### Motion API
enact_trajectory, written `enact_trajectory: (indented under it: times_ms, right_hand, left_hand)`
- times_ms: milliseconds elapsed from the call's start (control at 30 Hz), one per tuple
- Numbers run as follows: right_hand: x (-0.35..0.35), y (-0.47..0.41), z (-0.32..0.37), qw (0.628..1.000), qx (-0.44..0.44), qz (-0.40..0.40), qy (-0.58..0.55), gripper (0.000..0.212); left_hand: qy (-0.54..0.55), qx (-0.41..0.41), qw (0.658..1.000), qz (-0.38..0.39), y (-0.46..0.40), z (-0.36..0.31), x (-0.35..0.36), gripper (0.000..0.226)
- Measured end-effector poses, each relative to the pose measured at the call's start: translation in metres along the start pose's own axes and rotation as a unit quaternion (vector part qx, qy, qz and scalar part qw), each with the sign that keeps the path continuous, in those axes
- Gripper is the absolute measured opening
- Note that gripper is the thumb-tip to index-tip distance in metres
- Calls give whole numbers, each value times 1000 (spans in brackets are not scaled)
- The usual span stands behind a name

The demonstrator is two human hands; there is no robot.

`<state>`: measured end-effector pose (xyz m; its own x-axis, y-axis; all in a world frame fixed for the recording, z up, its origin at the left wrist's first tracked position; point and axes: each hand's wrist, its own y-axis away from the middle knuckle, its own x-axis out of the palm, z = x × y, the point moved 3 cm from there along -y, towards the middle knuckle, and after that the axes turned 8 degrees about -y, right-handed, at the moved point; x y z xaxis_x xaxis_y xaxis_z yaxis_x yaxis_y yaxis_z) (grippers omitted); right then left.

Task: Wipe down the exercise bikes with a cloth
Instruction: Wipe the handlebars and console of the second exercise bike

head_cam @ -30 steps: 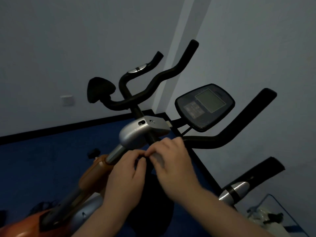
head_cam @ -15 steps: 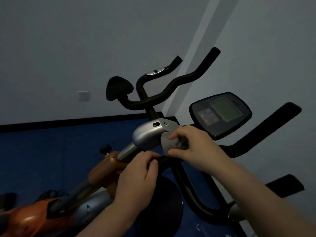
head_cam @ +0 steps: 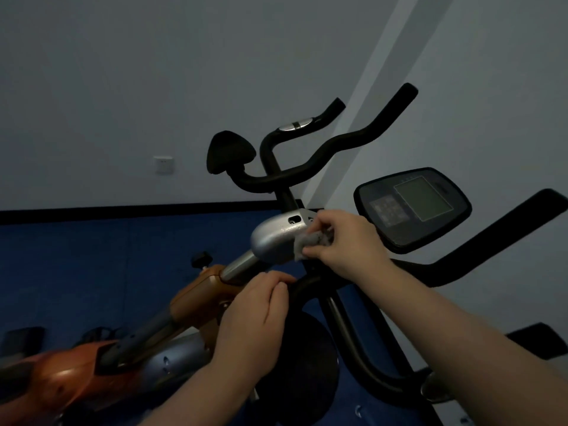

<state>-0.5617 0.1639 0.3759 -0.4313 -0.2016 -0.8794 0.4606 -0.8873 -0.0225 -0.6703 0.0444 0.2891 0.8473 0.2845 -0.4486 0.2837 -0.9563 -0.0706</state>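
Note:
An orange and silver exercise bike (head_cam: 203, 299) leans across the lower left, with black handlebars (head_cam: 310, 167) rising at centre. My right hand (head_cam: 344, 244) is closed on a small grey cloth (head_cam: 309, 244) and presses it against the right end of the bike's silver stem cover (head_cam: 273, 238). My left hand (head_cam: 255, 318) grips a black handlebar tube just below that cover. A black console (head_cam: 412, 207) with a grey screen sits right of my right hand.
A second black handlebar arm (head_cam: 498, 241) reaches up to the right edge. Grey walls meet in a corner behind the bikes, with a white wall socket (head_cam: 163, 165) at left. Blue floor (head_cam: 92, 265) and a black skirting strip lie below. A dark round flywheel (head_cam: 307, 364) sits under my hands.
My right hand has lifted off the lower tube with the cloth and moved up onto the silver stem cover. My left hand stays on the tube. The camera has swung left.

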Motion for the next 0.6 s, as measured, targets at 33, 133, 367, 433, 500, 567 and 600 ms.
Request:
enact_trajectory:
  times_ms: [33, 133, 367, 433, 500, 567, 600]
  right_hand:
    - [2, -2, -1, 1000, -2, -11, -25, 24]
    - [-9, -4, -15, 1000, 20, 16, 0, 22]
    - [-12, 16, -20, 999, 1, 8, 48, 14]
    - [-9, 23, -15, 999, -39, -21, 21, 14]
    - [-7, 22, -14, 998, -61, -19, 3, 17]
    - [-3, 13, -13, 999, -45, -4, -2, 19]
    - [-2, 7, -12, 999, -33, 0, -4, 19]
  left_hand:
    - [7, -4, 1000, -3, 1, 1, 0, 31]
    - [18, -8, 1000, -2, 4, 3, -1, 32]
    - [34, -12, 999, -16, 5, 3, 2, 33]
    - [36, -4, 999, -28, 4, 4, 4, 32]
    - [38, -2, 999, -34, 2, 4, 4, 32]
    - [48, -6, 998, -37, 2, 5, 5, 34]
    - [52, -7, 998, -39, 2, 5, 5, 35]
